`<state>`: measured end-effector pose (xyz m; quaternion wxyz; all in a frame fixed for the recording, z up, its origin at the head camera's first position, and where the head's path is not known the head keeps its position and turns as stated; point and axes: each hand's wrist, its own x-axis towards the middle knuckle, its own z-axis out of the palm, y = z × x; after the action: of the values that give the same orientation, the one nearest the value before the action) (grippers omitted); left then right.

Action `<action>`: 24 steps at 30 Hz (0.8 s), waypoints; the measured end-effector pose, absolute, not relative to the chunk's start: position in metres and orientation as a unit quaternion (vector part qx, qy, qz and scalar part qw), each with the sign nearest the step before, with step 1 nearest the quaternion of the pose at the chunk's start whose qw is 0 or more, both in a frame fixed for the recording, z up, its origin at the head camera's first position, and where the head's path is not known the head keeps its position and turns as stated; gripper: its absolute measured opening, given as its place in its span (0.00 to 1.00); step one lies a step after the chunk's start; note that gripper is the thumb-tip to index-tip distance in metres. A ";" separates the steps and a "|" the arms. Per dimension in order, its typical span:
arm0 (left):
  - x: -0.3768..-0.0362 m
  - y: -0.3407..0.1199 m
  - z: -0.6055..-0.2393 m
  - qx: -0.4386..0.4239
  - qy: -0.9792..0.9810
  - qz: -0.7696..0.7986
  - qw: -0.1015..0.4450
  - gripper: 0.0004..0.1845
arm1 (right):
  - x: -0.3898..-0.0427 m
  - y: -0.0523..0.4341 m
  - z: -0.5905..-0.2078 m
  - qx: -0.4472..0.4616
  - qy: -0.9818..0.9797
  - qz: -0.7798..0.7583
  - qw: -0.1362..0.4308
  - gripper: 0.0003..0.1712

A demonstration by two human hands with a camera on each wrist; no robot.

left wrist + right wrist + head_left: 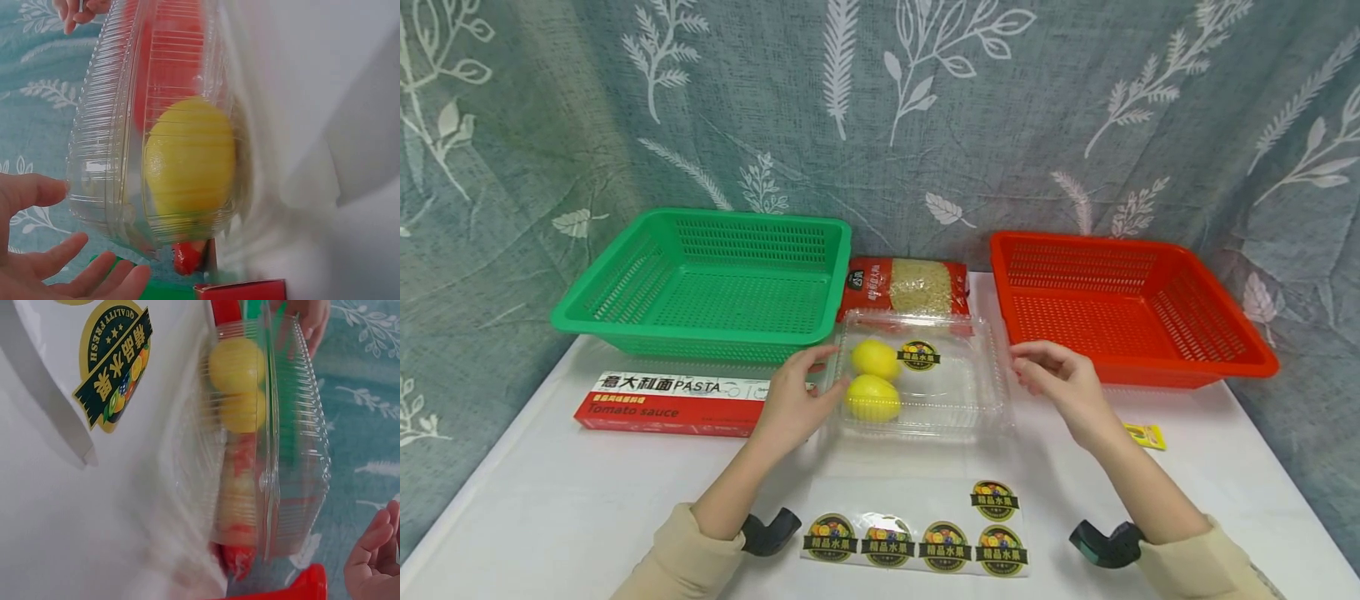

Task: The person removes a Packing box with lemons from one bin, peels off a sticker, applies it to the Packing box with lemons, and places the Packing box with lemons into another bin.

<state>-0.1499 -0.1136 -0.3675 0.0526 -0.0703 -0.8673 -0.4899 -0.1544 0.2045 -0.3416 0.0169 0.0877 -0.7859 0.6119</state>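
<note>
A closed clear plastic clamshell box (951,396) sits mid-table with two lemons (874,398) at its left end. On its lid is a round black-and-gold fruit sticker (918,356). My left hand (797,400) is at the box's left side, fingers spread and relaxed; the left wrist view has its fingertips (69,247) right by the ribbed lid edge. Off the right side, my right hand (1067,387) has loosely bent fingers with nothing between them. From the right wrist, a gap shows between that hand (378,556) and the box.
A sheet of the same stickers (917,529) lies in front. Behind stand a green basket (700,340) and a red basket (1142,371), with a pasta bag (917,285) between them. A red-and-white pasta box (677,408) lies left, a small yellow packet (1146,436) right.
</note>
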 end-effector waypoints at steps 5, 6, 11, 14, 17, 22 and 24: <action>-0.151 -0.114 -0.371 -0.071 -0.861 -0.504 0.026 0.27 | -0.152 0.210 -0.341 0.077 -0.796 0.601 0.014 0.18; -0.151 -0.114 -0.372 -0.072 -0.859 -0.506 0.020 0.28 | -0.152 0.211 -0.341 0.074 -0.797 0.599 0.014 0.18; -0.152 -0.113 -0.375 -0.072 -0.853 -0.517 -0.002 0.31 | -0.150 0.218 -0.342 0.062 -0.798 0.600 0.012 0.15; -0.152 -0.112 -0.376 -0.072 -0.848 -0.526 -0.009 0.33 | -0.149 0.223 -0.341 0.058 -0.793 0.606 0.013 0.13; -0.153 -0.111 -0.378 -0.070 -0.843 -0.532 -0.019 0.34 | -0.148 0.228 -0.341 0.052 -0.791 0.609 0.018 0.13; -0.153 -0.111 -0.380 -0.068 -0.829 -0.554 -0.038 0.35 | -0.146 0.237 -0.340 0.038 -0.790 0.612 0.022 0.10; -0.154 -0.110 -0.380 -0.066 -0.818 -0.570 -0.042 0.35 | -0.146 0.240 -0.339 0.035 -0.782 0.622 0.021 0.09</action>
<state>-0.1537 -0.1104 -0.3801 -0.0418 -0.0658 -0.8180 -0.5699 -0.1457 0.2400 -0.3394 0.0211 0.0353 -0.7823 0.6215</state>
